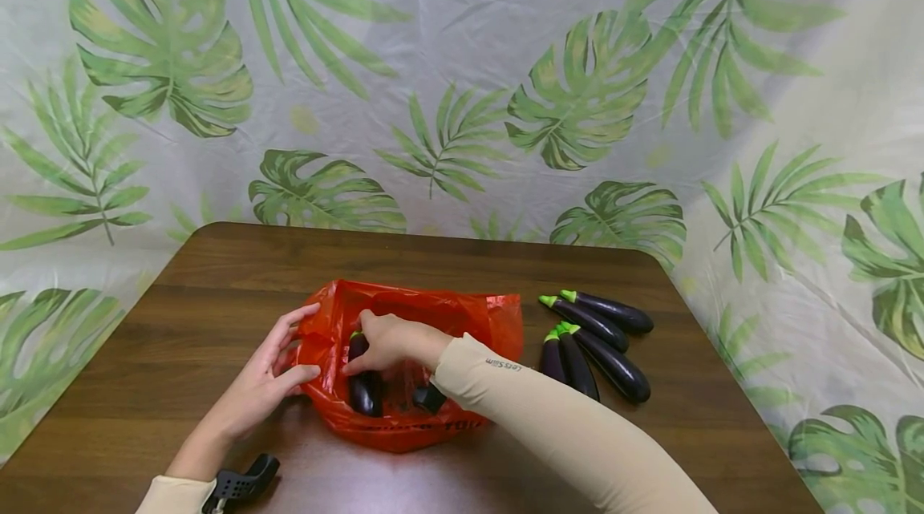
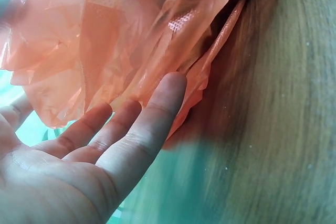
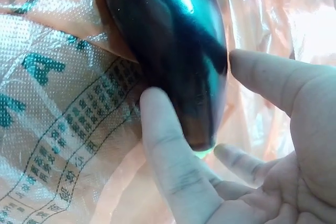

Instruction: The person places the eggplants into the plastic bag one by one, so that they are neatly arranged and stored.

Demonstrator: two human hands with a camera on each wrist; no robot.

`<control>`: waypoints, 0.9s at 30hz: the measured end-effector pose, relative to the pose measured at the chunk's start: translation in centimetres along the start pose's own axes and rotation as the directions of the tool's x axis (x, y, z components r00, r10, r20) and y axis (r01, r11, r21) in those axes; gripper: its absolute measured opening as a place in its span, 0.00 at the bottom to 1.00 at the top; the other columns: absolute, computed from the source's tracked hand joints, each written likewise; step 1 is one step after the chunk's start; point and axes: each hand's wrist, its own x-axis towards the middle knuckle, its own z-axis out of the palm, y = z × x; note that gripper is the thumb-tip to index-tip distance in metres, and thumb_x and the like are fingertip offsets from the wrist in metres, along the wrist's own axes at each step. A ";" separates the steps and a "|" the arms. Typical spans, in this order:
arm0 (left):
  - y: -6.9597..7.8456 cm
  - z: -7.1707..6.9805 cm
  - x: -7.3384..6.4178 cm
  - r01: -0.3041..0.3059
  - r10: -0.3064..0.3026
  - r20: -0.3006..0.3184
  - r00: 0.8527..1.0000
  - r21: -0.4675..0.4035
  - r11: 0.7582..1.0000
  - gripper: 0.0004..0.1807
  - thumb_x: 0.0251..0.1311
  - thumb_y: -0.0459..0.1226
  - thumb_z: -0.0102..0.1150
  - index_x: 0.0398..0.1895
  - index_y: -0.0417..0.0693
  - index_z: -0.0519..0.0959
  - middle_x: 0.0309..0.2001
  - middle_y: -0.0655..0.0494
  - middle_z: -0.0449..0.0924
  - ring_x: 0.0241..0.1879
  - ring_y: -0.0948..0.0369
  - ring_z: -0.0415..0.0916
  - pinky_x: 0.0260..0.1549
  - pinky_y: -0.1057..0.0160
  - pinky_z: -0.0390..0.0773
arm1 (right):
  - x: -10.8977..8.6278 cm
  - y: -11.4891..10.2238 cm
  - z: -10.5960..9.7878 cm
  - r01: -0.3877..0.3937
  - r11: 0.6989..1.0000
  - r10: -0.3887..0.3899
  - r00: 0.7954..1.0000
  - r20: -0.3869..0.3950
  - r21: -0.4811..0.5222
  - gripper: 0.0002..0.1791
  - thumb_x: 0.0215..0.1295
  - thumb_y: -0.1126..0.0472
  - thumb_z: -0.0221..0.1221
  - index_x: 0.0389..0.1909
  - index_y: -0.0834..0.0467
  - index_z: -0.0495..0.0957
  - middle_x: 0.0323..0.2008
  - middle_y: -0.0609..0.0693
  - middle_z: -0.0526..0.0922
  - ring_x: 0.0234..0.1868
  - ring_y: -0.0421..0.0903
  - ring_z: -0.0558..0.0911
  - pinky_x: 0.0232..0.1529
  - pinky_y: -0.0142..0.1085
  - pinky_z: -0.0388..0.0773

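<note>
A red plastic bag (image 1: 393, 440) lies spread on the table with its mouth facing up. Inside it, toward the left, is a dark purple eggplant (image 1: 366, 395) with a green stem end. My right hand (image 1: 397, 341) reaches into the bag over this eggplant. In the right wrist view, the straight, spread fingers (image 3: 170, 156) lie on either side of the eggplant (image 3: 173, 51), near its stem end; firm contact cannot be made out. At the bag's left side, my left hand (image 1: 263, 374) rests its extended fingers (image 2: 142, 135) against the plastic (image 2: 121, 40).
Several eggplants (image 1: 613, 366) lie grouped on the table to the right of the bag. The brown wooden table (image 1: 238, 273) ends at a leaf-patterned cloth (image 1: 462, 97) behind. A black strap device (image 1: 245, 482) sits on the left wrist.
</note>
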 end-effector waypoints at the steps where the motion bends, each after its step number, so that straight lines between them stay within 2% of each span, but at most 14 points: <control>1: 0.0 0.0 0.0 0.000 0.000 0.000 1.000 0.000 1.000 0.41 0.74 0.30 0.58 0.85 0.51 0.52 0.70 0.40 0.64 0.57 0.66 0.81 0.41 0.57 0.90 | 0.0 0.1 0.0 0.000 1.000 0.000 1.000 0.006 0.026 0.35 0.68 0.50 0.73 0.66 0.58 0.66 0.48 0.56 0.78 0.34 0.46 0.86 0.40 0.38 0.89; 5: 0.0 -0.1 0.1 0.000 0.000 0.002 1.000 -0.001 1.000 0.42 0.74 0.30 0.58 0.85 0.51 0.52 0.71 0.37 0.63 0.57 0.67 0.81 0.41 0.57 0.90 | -0.2 0.2 0.0 0.000 0.996 -0.001 1.000 0.010 0.087 0.34 0.68 0.54 0.74 0.65 0.59 0.66 0.50 0.59 0.78 0.26 0.47 0.87 0.34 0.38 0.89; 12: 0.0 -0.1 0.0 0.005 -0.005 0.003 1.000 -0.011 1.000 0.41 0.74 0.30 0.57 0.85 0.51 0.52 0.72 0.34 0.61 0.57 0.68 0.81 0.42 0.58 0.91 | -0.2 0.1 0.1 -0.011 0.993 0.011 1.000 -0.004 0.114 0.30 0.70 0.55 0.71 0.63 0.59 0.66 0.48 0.58 0.78 0.25 0.47 0.86 0.32 0.37 0.88; 18: 0.0 0.0 0.0 0.014 -0.013 0.013 1.000 -0.016 1.000 0.42 0.73 0.30 0.57 0.85 0.51 0.51 0.73 0.33 0.60 0.58 0.69 0.80 0.44 0.58 0.90 | -0.4 0.2 -0.3 -0.032 0.995 0.033 0.999 -0.011 0.096 0.32 0.71 0.52 0.71 0.65 0.59 0.66 0.46 0.57 0.79 0.27 0.48 0.88 0.34 0.38 0.89; 27: -0.1 -0.1 0.0 0.005 -0.005 0.006 1.000 -0.019 1.000 0.41 0.73 0.29 0.57 0.85 0.51 0.52 0.73 0.32 0.60 0.57 0.69 0.81 0.43 0.58 0.91 | -1.1 0.2 -1.3 -0.006 0.996 0.005 1.000 0.009 0.092 0.33 0.71 0.52 0.71 0.67 0.60 0.66 0.48 0.57 0.79 0.30 0.49 0.87 0.37 0.40 0.90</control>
